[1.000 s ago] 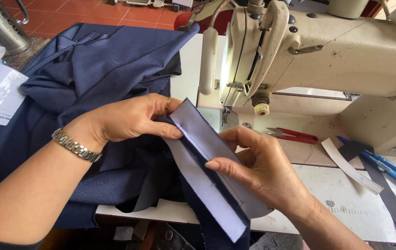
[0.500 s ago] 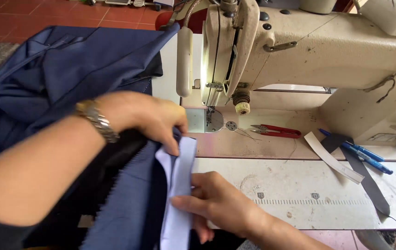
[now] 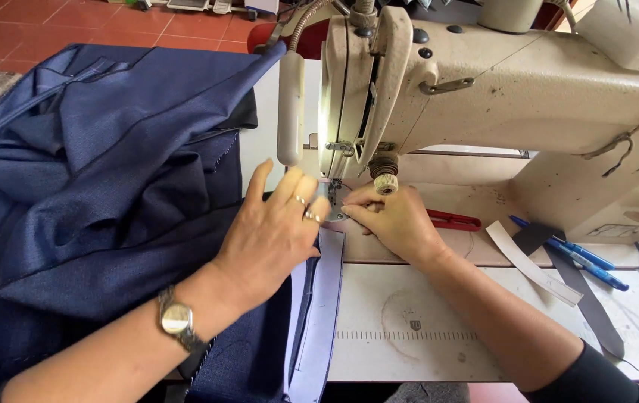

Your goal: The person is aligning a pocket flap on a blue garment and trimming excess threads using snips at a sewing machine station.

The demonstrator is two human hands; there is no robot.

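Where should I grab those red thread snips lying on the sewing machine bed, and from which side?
Probably by the red handle of the red thread snips, coming from the right. They lie flat on the machine bed, and their left end is hidden behind the right hand, so only the right part is free. The machine arm hangs overhead, so a low reach from the front right looks easiest.

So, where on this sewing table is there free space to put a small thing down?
The bare white table between the pale fabric strip and the right forearm is free. Another small patch lies right of the dark strip. It is crowded by the needle, where the left hand and right hand meet, and around the red snips and blue pens.
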